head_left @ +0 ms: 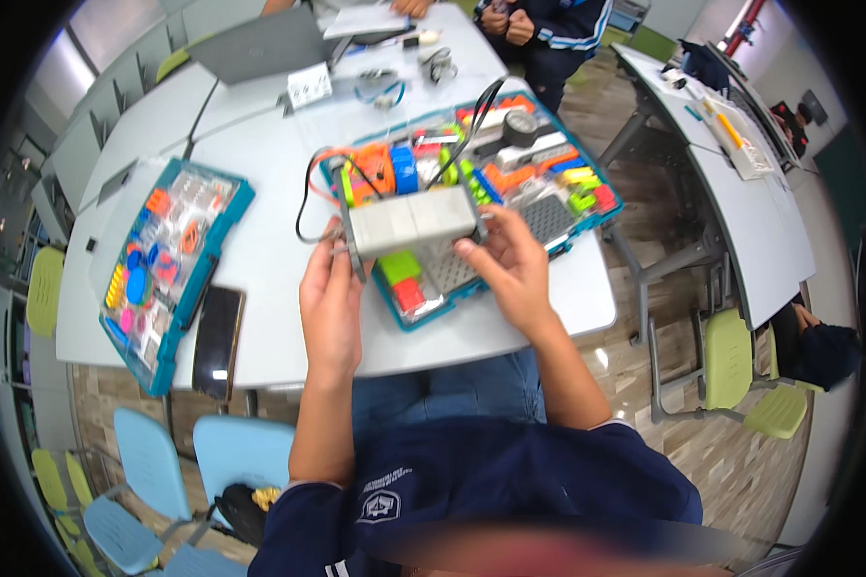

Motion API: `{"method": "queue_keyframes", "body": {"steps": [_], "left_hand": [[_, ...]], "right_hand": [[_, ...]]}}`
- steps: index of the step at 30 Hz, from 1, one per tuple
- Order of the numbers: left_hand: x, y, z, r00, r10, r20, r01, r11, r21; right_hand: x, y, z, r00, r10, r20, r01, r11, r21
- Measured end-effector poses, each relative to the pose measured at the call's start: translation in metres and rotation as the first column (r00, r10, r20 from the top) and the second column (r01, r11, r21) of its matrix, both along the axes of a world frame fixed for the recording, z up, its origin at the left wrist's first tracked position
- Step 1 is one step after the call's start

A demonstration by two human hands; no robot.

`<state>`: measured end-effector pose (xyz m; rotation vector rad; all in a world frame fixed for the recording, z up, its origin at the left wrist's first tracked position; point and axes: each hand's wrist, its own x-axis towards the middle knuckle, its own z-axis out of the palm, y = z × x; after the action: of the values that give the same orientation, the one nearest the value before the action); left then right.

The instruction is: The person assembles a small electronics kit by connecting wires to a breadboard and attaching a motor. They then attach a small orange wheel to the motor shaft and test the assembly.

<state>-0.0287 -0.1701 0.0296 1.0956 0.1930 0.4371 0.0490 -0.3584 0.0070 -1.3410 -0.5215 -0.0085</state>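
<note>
Head view: a grey block (414,223) with dark end pieces is held between two bare hands, above the near left part of the large teal parts tray (443,311). Should the grip at one end be loosened, the block could be tipped and dropped among the loose bricks in that tray. Black cables (470,128) are looped up and over the tray from around the block; if one were snagged on a part there, small pieces could be dragged out or a plug strained. Whether the orange and blue piece (404,169) just beyond the block is joined to it or only lies in the tray cannot be told.

The block's left end is gripped by the fingers of the left hand (330,298), while its right end is pinched between thumb and fingers of the right hand (512,269); the block thus lies between the two, touching both. To the left of the large tray, well apart, a smaller teal tray (243,200) is seen, with a dark phone (217,341) just beside it on the table (269,317).
</note>
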Motion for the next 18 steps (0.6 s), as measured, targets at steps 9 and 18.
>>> {"method": "queue_keyframes", "body": {"steps": [9, 18], "left_hand": [[0.007, 0.001, -0.01, 0.997, 0.043, -0.056, -0.031, 0.979, 0.201], [-0.003, -0.006, -0.012, 0.951, 0.273, 0.145, -0.302, 0.722, 0.623]], "right_hand": [[0.007, -0.004, -0.001, 0.997, -0.076, 0.026, 0.078, 0.993, -0.087], [0.006, -0.002, -0.005, 0.979, -0.156, 0.128, 0.177, 0.969, -0.17]]}}
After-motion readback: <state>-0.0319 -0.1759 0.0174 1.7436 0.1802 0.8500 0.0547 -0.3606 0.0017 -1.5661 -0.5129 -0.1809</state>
